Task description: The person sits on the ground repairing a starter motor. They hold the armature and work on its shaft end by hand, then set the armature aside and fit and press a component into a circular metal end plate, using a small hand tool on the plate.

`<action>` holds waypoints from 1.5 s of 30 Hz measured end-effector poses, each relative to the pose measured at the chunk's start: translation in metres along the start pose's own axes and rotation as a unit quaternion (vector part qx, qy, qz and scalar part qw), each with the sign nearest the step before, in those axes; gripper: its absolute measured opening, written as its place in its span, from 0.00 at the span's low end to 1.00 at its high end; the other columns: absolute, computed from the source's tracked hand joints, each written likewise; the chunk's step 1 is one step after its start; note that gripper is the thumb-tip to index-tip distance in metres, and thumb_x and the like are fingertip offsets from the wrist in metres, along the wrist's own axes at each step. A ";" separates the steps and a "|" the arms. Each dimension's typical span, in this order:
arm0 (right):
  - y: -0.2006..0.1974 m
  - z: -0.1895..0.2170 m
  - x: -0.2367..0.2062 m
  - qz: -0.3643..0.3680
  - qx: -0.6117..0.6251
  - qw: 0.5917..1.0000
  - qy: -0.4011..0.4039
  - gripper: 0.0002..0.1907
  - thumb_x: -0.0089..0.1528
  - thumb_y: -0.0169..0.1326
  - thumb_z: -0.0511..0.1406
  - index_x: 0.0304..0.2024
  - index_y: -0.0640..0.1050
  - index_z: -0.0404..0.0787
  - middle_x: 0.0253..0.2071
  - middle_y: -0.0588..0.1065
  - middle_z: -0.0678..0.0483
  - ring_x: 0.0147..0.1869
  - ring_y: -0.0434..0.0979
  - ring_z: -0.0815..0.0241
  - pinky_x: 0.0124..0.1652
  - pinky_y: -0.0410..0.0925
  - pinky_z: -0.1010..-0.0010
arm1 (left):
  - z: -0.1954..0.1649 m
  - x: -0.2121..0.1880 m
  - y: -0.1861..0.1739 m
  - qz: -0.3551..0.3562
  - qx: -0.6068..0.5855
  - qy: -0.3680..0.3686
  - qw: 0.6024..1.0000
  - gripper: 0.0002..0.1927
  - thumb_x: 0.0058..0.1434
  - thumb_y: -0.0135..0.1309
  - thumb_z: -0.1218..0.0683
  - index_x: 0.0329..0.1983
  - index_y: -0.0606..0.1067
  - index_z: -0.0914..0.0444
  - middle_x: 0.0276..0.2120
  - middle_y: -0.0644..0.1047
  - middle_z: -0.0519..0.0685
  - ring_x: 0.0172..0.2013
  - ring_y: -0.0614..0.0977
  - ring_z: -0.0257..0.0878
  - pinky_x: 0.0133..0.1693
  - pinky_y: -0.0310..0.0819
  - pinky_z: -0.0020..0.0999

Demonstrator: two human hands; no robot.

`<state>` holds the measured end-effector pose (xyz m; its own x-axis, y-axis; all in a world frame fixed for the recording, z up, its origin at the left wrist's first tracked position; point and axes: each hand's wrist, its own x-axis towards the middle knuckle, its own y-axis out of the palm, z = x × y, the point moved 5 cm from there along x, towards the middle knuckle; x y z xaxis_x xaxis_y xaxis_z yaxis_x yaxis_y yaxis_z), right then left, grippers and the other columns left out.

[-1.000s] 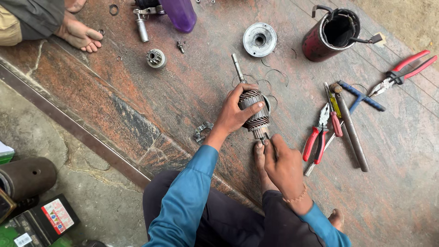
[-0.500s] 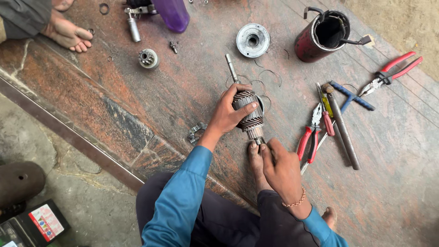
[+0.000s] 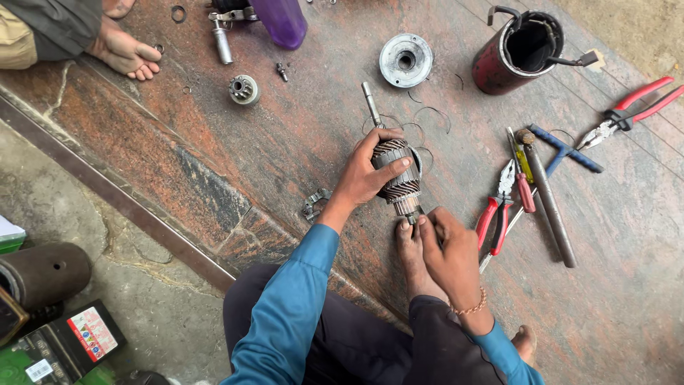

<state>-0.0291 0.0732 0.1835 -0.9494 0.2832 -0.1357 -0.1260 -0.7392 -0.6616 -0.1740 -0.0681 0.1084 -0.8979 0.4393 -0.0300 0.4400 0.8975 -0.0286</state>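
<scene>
The left hand [image 3: 363,178] has a closed grip around the fat, ribbed middle of a motor rotor [image 3: 396,171]. The fingers curl over the top side and the thumb sits on the near side. The right hand [image 3: 447,246] is just below that grip. Its fingertips [image 3: 422,221] pinch the small ringed end of the rotor, so this grip is closed too. A bare foot [image 3: 412,249] lies right under the right hand, its toes touching that same end.

The rotor rests on the stone floor [image 3: 214,157]. Its long line runs from the person's foot up and away, tilted a little to the left. Its thin steel shaft [image 3: 370,102] pokes out past the left grip and points away from the person.

Far to the lower left of the grip lies a dark box [image 3: 68,339] with a red and white label. A green thing peeks out beside it.

To the right of the grip lie red-handled pliers [image 3: 499,207], a long steel rod [image 3: 547,196] and a blue tool [image 3: 566,151]. Farther right are 1 more pair of red pliers [image 3: 630,110]. Above the grip sit a round silver cap [image 3: 405,60] and a red can-shaped housing [image 3: 516,51]. Up and left stands a purple bottle [image 3: 283,20], and another person's foot [image 3: 128,53] rests far to the upper left.
</scene>
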 end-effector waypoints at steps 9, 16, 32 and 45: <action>0.001 0.006 0.005 0.030 -0.041 0.999 -0.006 0.11 0.64 0.54 0.38 0.33 0.73 0.36 0.23 0.69 0.38 0.26 0.70 0.36 0.27 0.62 0.54 | -0.001 -0.004 -0.002 -0.005 0.010 0.018 1.000 0.33 0.60 0.63 0.38 0.58 0.73 0.65 0.59 0.76 0.57 0.64 0.76 0.48 0.66 0.68 0.45; -0.002 0.007 0.016 0.034 -0.053 0.998 -0.002 0.13 0.65 0.55 0.39 0.33 0.73 0.36 0.23 0.69 0.37 0.28 0.71 0.32 0.27 0.62 0.51 | -0.001 0.000 -0.002 -0.010 -0.002 0.020 1.000 0.33 0.59 0.63 0.38 0.56 0.73 0.65 0.57 0.77 0.57 0.61 0.78 0.48 0.63 0.71 0.44; -0.008 0.000 0.015 0.059 -0.107 0.992 -0.004 0.12 0.65 0.54 0.40 0.33 0.73 0.39 0.20 0.70 0.37 0.27 0.73 0.33 0.29 0.63 0.47 | -0.009 0.000 0.006 -0.024 0.013 0.012 1.000 0.31 0.58 0.63 0.39 0.55 0.74 0.64 0.54 0.79 0.56 0.59 0.79 0.46 0.62 0.71 0.42; -0.029 -0.009 0.011 0.067 -0.104 0.992 0.009 0.11 0.63 0.54 0.40 0.33 0.74 0.39 0.21 0.72 0.37 0.29 0.75 0.33 0.31 0.66 0.46 | -0.016 0.001 0.031 -0.015 0.012 0.022 1.000 0.33 0.59 0.63 0.39 0.57 0.73 0.65 0.55 0.78 0.55 0.59 0.78 0.44 0.63 0.71 0.41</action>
<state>-0.0335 0.1033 0.1944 -0.9478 0.2032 -0.2459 0.0661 -0.6291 -0.7745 -0.1611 -0.0396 0.1233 -0.9102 0.4139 0.0154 0.4126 0.9094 -0.0536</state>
